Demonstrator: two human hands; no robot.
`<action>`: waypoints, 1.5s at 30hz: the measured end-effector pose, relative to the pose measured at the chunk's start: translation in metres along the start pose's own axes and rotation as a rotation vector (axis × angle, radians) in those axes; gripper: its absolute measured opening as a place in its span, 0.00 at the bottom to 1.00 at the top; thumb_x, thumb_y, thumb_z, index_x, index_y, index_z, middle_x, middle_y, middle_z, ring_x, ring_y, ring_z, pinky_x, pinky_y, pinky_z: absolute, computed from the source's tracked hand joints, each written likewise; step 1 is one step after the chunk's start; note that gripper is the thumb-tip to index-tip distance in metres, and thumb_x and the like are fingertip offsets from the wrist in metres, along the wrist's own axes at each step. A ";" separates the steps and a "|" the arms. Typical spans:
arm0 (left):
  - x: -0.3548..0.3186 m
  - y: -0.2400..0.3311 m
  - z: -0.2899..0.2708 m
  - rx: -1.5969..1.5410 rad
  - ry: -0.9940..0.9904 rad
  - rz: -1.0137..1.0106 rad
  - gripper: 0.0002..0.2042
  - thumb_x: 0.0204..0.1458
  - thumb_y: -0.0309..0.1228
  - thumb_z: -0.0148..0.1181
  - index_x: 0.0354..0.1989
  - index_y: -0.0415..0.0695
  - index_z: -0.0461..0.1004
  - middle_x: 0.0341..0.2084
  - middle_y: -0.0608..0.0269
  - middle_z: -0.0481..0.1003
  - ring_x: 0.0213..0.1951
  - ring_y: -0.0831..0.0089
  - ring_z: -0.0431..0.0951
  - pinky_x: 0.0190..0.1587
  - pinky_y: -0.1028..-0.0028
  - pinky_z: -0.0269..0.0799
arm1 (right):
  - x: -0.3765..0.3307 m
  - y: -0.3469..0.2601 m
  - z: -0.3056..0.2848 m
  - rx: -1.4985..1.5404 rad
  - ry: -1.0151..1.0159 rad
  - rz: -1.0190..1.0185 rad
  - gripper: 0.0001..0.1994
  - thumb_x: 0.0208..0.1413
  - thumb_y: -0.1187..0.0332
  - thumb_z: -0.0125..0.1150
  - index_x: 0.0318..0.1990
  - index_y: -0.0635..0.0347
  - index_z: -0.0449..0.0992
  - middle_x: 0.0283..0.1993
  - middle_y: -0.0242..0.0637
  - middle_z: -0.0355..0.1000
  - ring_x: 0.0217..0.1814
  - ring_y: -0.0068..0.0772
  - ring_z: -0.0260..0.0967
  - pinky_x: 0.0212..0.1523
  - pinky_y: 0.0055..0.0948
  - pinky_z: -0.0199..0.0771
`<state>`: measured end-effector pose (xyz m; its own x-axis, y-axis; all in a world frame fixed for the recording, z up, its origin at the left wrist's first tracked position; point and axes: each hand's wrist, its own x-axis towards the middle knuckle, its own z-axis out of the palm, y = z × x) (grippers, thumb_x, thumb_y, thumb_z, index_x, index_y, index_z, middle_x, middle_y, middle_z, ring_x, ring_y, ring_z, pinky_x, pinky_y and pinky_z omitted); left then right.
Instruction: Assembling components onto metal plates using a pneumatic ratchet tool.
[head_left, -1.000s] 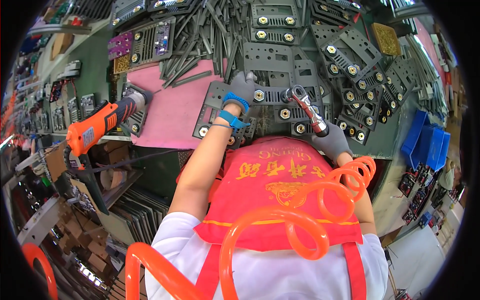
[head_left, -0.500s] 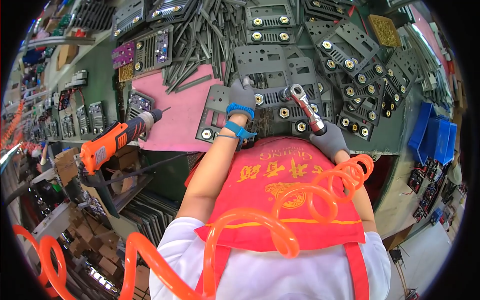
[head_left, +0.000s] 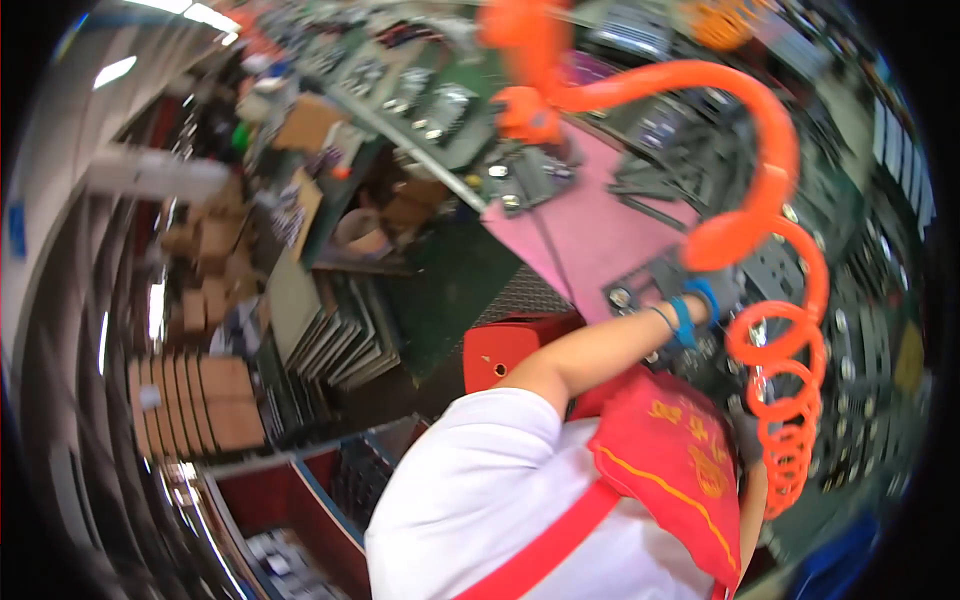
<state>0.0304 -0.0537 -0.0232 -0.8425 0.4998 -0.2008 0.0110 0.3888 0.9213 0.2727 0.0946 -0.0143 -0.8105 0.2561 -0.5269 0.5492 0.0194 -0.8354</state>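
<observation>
Dark plate beside the left hand, near the table's near edge

A dark perforated plate [head_left: 643, 279] is seen near the near edge of the table [head_left: 478, 142], by the right-hand corner of a pink sheet [head_left: 600, 205]. It is placed just left of the gloved left hand [head_left: 730, 284]; whether it is touched cannot be told through the blur. Its long axis appears to be slanted from the near edge inward, up and to the right. The left hand is clearly nearer than the right hand [head_left: 746, 438], which is half hidden by an orange coiled hose [head_left: 785, 150] and a red apron [head_left: 665, 440]. Whether the fingers of either hand are spread, pressed together or pinching something cannot be told.

On the table, grey strips [head_left: 690, 165] are heaped beyond the plate, and an orange tool [head_left: 530, 115] is blurred past the sheet's left part. Outside the near edge, upright boards [head_left: 345, 335] are stacked, with cartons [head_left: 200, 405] farther left.
</observation>
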 end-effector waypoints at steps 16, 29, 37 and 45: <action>-0.041 0.021 -0.003 0.096 0.252 -0.032 0.17 0.60 0.41 0.47 0.34 0.37 0.72 0.32 0.37 0.74 0.38 0.40 0.74 0.38 0.51 0.69 | -0.011 -0.013 0.013 -0.149 0.096 -0.091 0.15 0.50 0.63 0.67 0.41 0.60 0.73 0.26 0.27 0.70 0.27 0.22 0.64 0.30 0.28 0.66; -0.028 0.043 -0.020 0.087 0.277 -0.110 0.16 0.61 0.39 0.49 0.36 0.37 0.76 0.28 0.45 0.78 0.33 0.50 0.79 0.37 0.60 0.72 | 0.016 -0.072 -0.005 -0.697 0.189 0.043 0.20 0.48 0.57 0.68 0.44 0.60 0.75 0.31 0.35 0.75 0.31 0.32 0.71 0.36 0.32 0.71; -0.032 0.055 -0.005 0.004 0.464 -0.119 0.16 0.60 0.38 0.51 0.34 0.35 0.75 0.27 0.44 0.78 0.33 0.49 0.79 0.36 0.60 0.72 | -0.034 -0.077 -0.009 -0.738 0.115 0.019 0.20 0.46 0.57 0.68 0.43 0.59 0.75 0.31 0.38 0.76 0.32 0.36 0.73 0.36 0.34 0.71; -0.048 0.055 -0.022 0.100 0.424 -0.103 0.16 0.60 0.38 0.52 0.32 0.36 0.75 0.28 0.42 0.77 0.33 0.48 0.79 0.35 0.59 0.71 | -0.084 -0.087 -0.007 -0.782 0.033 -0.024 0.20 0.45 0.57 0.68 0.43 0.59 0.75 0.31 0.40 0.76 0.33 0.40 0.75 0.36 0.35 0.72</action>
<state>0.0596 -0.0739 0.0443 -0.9880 0.1017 -0.1164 -0.0499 0.5030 0.8628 0.2941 0.0783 0.1034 -0.8243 0.2755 -0.4946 0.5256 0.6971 -0.4877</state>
